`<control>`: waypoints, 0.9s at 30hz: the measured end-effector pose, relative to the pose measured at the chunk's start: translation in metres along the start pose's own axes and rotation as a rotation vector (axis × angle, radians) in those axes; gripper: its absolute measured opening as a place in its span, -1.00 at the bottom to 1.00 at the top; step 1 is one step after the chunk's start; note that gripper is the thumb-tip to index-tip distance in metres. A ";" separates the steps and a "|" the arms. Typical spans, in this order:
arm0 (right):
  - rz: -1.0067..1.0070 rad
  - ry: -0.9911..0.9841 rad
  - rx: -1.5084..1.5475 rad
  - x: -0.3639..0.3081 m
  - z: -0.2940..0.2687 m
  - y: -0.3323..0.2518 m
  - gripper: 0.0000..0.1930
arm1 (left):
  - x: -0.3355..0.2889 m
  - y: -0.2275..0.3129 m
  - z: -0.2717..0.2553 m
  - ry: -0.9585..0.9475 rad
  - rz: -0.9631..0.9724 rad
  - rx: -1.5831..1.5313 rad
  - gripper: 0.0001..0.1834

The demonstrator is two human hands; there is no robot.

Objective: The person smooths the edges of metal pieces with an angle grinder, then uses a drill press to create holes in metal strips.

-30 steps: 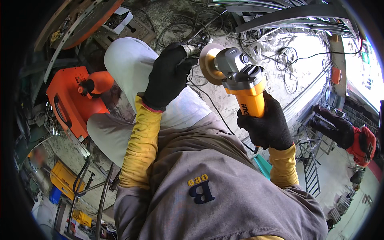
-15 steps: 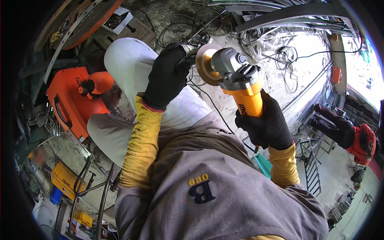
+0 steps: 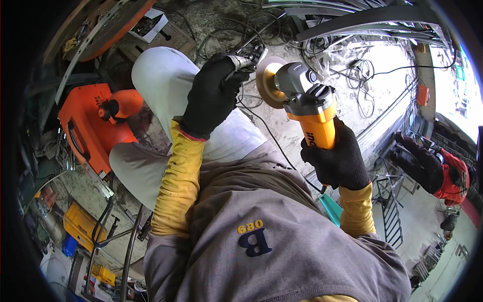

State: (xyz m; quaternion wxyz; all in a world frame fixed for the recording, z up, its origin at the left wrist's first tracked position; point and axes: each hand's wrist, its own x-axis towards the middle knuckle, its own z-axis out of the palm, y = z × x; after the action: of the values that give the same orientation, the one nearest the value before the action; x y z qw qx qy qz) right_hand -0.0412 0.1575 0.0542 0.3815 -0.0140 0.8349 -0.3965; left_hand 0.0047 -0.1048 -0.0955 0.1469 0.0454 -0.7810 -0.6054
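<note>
My right hand point(image 3: 341, 158), in a black glove, is closed round the yellow body of an angle grinder point(image 3: 320, 128). The grinder's round tan disc point(image 3: 268, 83) faces left, toward my other hand. My left hand point(image 3: 214, 95), gloved in black too, grips a small greyish metal piece point(image 3: 242, 62) whose end sticks out past the fingers. A visible gap separates disc and metal piece. How far the piece runs inside the glove is hidden, and its exact kind is unclear. My bent knee in pale trousers point(image 3: 163, 75) is beneath the left hand.
An orange machine case point(image 3: 85, 126) stands at the left. Dark cables point(image 3: 221, 38) coil on the floor ahead, and metal strips point(image 3: 372, 25) are piled at the far right. A person in red point(image 3: 453, 176) is at the right. A yellow toolbox point(image 3: 83, 226) sits lower left.
The grinder has shifted slightly right and away from the metal piece, opening a gap. My left hand has barely moved. The person in red has changed posture a little.
</note>
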 end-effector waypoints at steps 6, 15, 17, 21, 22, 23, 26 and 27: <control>0.028 -0.031 0.051 0.001 0.007 -0.014 -0.55 | -0.005 -0.010 -0.001 0.068 0.130 0.089 -0.69; -0.033 -0.051 -0.016 0.007 0.002 -0.006 -0.55 | 0.000 -0.005 -0.004 0.031 0.170 0.133 -0.70; -0.041 -0.056 -0.060 0.006 0.000 -0.007 -0.55 | -0.001 -0.002 -0.005 -0.004 0.092 0.134 -0.71; 0.010 -0.095 -0.116 0.003 -0.004 -0.007 -0.42 | -0.002 -0.002 -0.003 0.027 0.083 0.099 -0.74; 0.001 -0.077 -0.139 0.002 -0.004 -0.006 -0.44 | -0.002 0.000 0.000 0.057 0.068 0.020 -0.75; -0.002 -0.077 -0.138 0.001 -0.005 -0.005 -0.44 | -0.001 0.001 0.001 0.087 0.052 -0.059 -0.75; 0.052 -0.059 0.016 -0.003 -0.008 -0.002 -0.49 | 0.002 0.004 0.000 0.047 -0.010 -0.085 -0.75; 0.035 -0.044 -0.003 -0.003 -0.008 -0.001 -0.51 | 0.002 0.004 -0.001 0.046 -0.011 -0.085 -0.75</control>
State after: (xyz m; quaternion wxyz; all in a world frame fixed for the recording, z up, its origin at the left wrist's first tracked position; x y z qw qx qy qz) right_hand -0.0446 0.1630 0.0600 0.4067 -0.0088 0.8270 -0.3880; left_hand 0.0037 -0.1047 -0.0915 0.1633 0.0572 -0.7506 -0.6377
